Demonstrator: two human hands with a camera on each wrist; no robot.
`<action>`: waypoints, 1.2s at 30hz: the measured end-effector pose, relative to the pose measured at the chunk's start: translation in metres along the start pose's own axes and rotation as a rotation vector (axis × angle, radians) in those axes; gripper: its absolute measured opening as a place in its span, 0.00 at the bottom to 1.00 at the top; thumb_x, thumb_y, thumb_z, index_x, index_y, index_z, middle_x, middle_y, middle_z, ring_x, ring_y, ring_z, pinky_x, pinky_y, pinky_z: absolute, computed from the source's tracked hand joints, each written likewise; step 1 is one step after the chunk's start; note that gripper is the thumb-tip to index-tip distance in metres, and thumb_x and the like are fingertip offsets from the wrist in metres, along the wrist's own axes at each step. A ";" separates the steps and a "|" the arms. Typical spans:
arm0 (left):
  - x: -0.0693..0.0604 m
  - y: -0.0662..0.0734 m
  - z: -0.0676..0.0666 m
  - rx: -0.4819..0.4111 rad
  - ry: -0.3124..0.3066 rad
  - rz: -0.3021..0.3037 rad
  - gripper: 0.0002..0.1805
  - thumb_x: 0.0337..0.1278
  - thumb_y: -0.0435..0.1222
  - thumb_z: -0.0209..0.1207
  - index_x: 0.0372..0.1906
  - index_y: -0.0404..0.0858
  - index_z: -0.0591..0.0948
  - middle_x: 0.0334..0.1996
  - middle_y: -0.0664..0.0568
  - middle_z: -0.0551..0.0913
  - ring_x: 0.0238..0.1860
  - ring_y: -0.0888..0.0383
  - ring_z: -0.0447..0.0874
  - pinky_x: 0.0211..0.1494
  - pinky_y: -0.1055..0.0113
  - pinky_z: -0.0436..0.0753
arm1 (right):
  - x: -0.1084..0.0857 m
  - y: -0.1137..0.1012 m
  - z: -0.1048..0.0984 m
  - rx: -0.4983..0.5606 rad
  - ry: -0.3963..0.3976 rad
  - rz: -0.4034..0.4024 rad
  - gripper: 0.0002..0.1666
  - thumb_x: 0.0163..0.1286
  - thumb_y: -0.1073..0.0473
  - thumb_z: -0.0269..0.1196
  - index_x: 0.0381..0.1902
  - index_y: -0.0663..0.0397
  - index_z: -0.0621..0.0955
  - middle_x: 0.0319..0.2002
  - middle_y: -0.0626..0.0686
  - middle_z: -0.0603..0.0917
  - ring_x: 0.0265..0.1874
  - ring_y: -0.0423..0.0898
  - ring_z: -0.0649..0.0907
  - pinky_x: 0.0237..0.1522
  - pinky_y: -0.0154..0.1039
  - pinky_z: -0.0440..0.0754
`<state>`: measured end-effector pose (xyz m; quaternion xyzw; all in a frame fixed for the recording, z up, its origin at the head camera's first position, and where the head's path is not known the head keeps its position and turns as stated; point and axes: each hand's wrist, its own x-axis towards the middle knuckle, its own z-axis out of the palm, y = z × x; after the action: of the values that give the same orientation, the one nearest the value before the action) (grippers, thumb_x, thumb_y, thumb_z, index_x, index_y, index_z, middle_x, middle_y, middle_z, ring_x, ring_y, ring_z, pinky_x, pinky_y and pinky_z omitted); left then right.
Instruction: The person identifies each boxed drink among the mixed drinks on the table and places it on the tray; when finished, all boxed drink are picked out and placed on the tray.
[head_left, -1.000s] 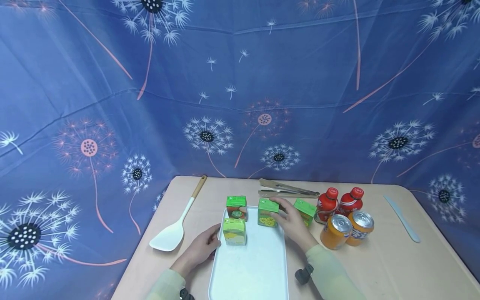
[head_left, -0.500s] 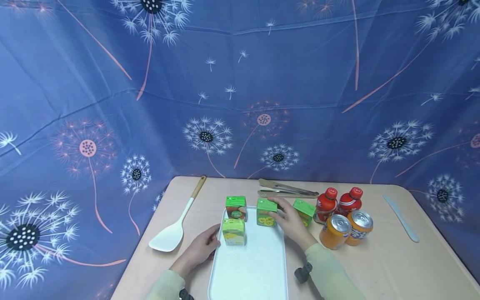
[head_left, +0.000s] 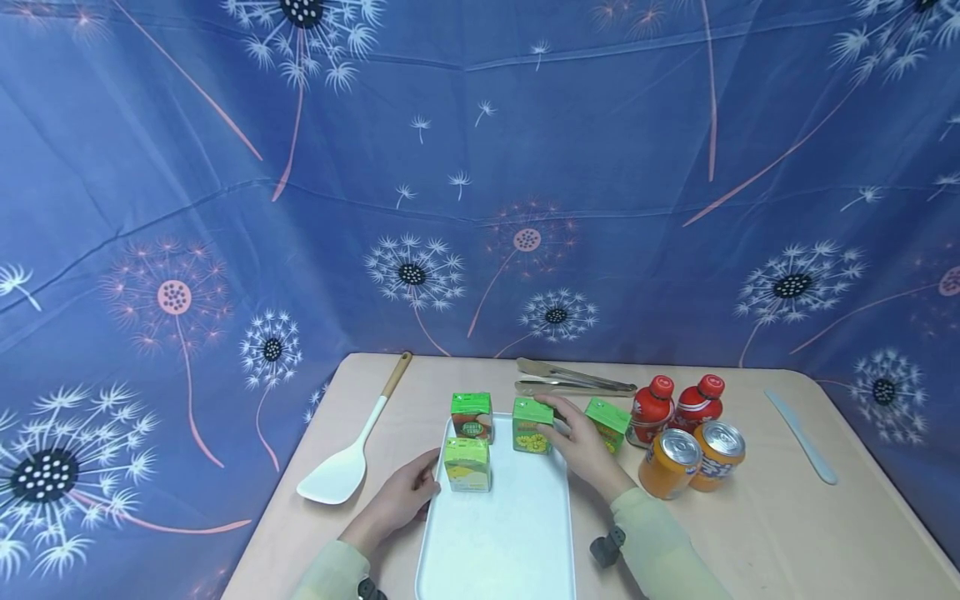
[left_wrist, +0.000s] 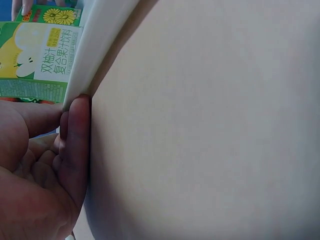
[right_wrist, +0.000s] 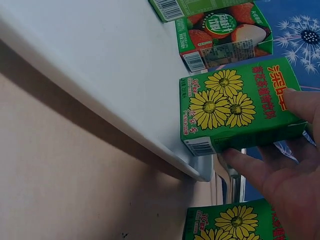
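Observation:
In the head view a white tray (head_left: 495, 542) lies on the table. My left hand (head_left: 401, 496) pinches the tray's left rim, its thumb on the inner side and its fingers along the outside in the left wrist view. At the tray's far right corner, my right hand (head_left: 581, 446) grips a green drink carton (right_wrist: 220, 102) printed with yellow chrysanthemums, standing upright. Two more cartons stand on the tray's left side: a strawberry-and-lychee-print one (head_left: 471, 425) at the far corner, and a light green pomelo juice one (head_left: 467, 465) nearer. A matching chrysanthemum carton (head_left: 609, 423) stands off the tray, beyond my right hand.
Right of the tray stand two red-capped bottles (head_left: 653, 410) and two orange cans (head_left: 670, 467). Metal tongs (head_left: 573, 379) lie behind. A pale blue knife (head_left: 802, 437) lies at the far right, a white spatula (head_left: 337, 473) at left. Blue patterned cloth (head_left: 480, 167) hangs behind.

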<state>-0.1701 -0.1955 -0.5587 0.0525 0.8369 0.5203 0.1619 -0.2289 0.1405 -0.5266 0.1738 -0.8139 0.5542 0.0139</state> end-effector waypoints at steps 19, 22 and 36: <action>-0.001 0.002 0.000 0.015 -0.001 0.012 0.32 0.77 0.33 0.56 0.81 0.36 0.63 0.35 0.49 0.74 0.36 0.54 0.80 0.30 0.61 0.87 | -0.013 -0.020 -0.019 -0.212 0.015 -0.092 0.30 0.75 0.61 0.67 0.72 0.51 0.76 0.73 0.55 0.72 0.71 0.57 0.73 0.64 0.53 0.78; -0.001 0.002 0.000 0.016 -0.001 0.013 0.32 0.77 0.33 0.55 0.81 0.36 0.63 0.35 0.49 0.74 0.36 0.54 0.80 0.30 0.61 0.87 | -0.018 -0.023 -0.028 -0.232 0.039 -0.109 0.30 0.75 0.62 0.67 0.72 0.51 0.76 0.72 0.54 0.73 0.70 0.57 0.73 0.63 0.53 0.79; 0.000 0.002 0.000 0.011 -0.001 -0.001 0.33 0.77 0.33 0.56 0.81 0.36 0.63 0.35 0.49 0.73 0.34 0.55 0.79 0.30 0.63 0.87 | -0.045 -0.032 -0.060 -0.403 0.297 -0.091 0.29 0.69 0.66 0.72 0.67 0.51 0.80 0.66 0.53 0.78 0.62 0.56 0.80 0.54 0.57 0.85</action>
<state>-0.1701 -0.1951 -0.5569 0.0533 0.8397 0.5155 0.1624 -0.1871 0.1966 -0.4840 0.1207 -0.8883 0.3993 0.1924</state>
